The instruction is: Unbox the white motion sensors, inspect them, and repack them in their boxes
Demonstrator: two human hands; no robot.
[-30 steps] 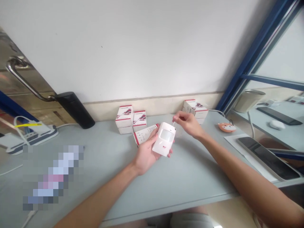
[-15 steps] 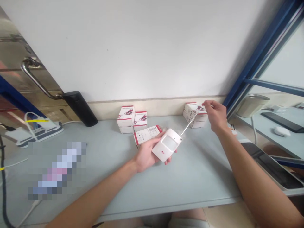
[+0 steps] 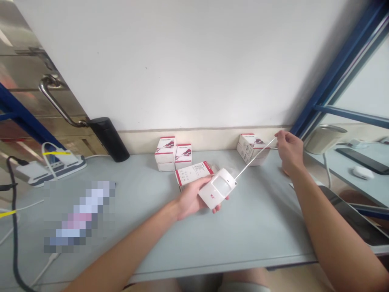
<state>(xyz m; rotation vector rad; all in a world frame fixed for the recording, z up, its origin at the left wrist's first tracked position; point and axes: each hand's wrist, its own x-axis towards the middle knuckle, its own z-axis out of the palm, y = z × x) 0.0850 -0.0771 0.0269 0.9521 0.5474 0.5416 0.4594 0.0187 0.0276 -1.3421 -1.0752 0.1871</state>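
A white motion detector [image 3: 212,200], with a pale window across its face, rests in my left hand [image 3: 190,200], whose fingers wrap round its back and sides. From its top corner a thin telescopic antenna [image 3: 254,158] slants up to the right. My right hand [image 3: 290,149] pinches the antenna's far end between thumb and fingers. Just behind my left hand lies a red-and-white carton [image 3: 194,173], partly hidden by that hand and the detector. Crumpled clear plastic seems to lie beyond the detector.
Small red-and-white boxes stand against the wall, one group [image 3: 165,151] at centre left, another stack [image 3: 249,149] near my right hand. A black cylinder [image 3: 109,140] and a power strip [image 3: 57,170] are at left. A dark-screened tablet [image 3: 343,215] lies under my right forearm.
My right hand has moved right, away from the detector, and the antenna shows longer. My left hand keeps its hold. The whole view has shifted slightly.
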